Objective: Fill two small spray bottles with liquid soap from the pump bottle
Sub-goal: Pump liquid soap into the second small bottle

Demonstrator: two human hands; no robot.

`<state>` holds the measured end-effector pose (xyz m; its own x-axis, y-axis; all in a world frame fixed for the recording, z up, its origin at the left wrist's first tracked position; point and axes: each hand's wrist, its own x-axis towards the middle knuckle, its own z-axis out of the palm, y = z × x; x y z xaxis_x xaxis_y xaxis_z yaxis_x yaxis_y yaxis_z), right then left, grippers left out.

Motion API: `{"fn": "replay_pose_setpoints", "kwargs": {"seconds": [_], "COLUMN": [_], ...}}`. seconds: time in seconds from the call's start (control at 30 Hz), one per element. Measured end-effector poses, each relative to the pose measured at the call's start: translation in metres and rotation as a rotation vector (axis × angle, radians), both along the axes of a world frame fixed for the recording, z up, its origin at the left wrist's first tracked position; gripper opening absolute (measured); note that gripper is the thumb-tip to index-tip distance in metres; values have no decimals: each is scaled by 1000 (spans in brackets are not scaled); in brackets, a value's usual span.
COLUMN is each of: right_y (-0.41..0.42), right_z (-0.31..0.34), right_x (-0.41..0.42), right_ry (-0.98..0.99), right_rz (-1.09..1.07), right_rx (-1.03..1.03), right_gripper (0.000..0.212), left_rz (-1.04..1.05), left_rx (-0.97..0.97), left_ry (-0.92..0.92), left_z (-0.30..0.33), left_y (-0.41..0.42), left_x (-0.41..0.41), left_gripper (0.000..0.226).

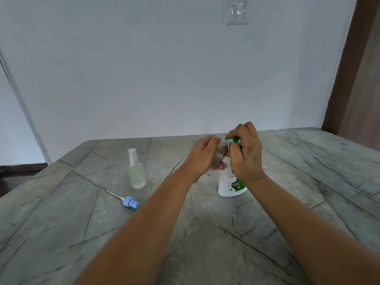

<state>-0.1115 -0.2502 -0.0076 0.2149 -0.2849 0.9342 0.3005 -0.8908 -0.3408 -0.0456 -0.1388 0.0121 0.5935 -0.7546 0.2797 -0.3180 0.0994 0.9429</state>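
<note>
left hand (202, 156) grips open spray bottle (218, 156) | right hand (245, 153) fingers curled on pump head (233, 139)

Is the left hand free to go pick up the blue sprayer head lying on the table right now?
Probably not yet: the left hand grips the open small bottle at the pump spout. The path to the blue sprayer head looks unobstructed, but the bottle needs setting down first.

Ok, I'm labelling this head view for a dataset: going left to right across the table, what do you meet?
Blue spray cap lying on the table, then the capped spray bottle standing, then the left hand holding the open spray bottle, then the right hand on the pump bottle.
</note>
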Motion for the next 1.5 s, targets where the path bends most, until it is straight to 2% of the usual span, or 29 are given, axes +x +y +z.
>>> {"fn": "replay_pose_setpoints", "kwargs": {"seconds": [0.13,0.3,0.7,0.87,1.1,1.5], "right_y": [0,-1,1,0,3,6], "right_z": [-1,-5,-3,-6,-6,-7], "right_x": [1,-1,0,-2,-3,-5], "right_ry": [-4,32,15,33,30,35], "right_rz": [-8,5,-12,20,5,-26], "right_rx": [-27,-27,-51,-47,-49,-77], "right_gripper": [18,28,20,31,34,36], "left_rz": [-7,-3,18,32,49,126], "left_rx": [-3,-5,-13,-11,-15,-119], "left_ry": [2,-7,18,3,-11,-156], "left_z": [0,0,1,2,0,-8], "left_y": [1,0,0,1,1,-2], "left_x": [-1,0,-3,-4,-4,5], "left_gripper": [34,34,33,35,33,37]}}
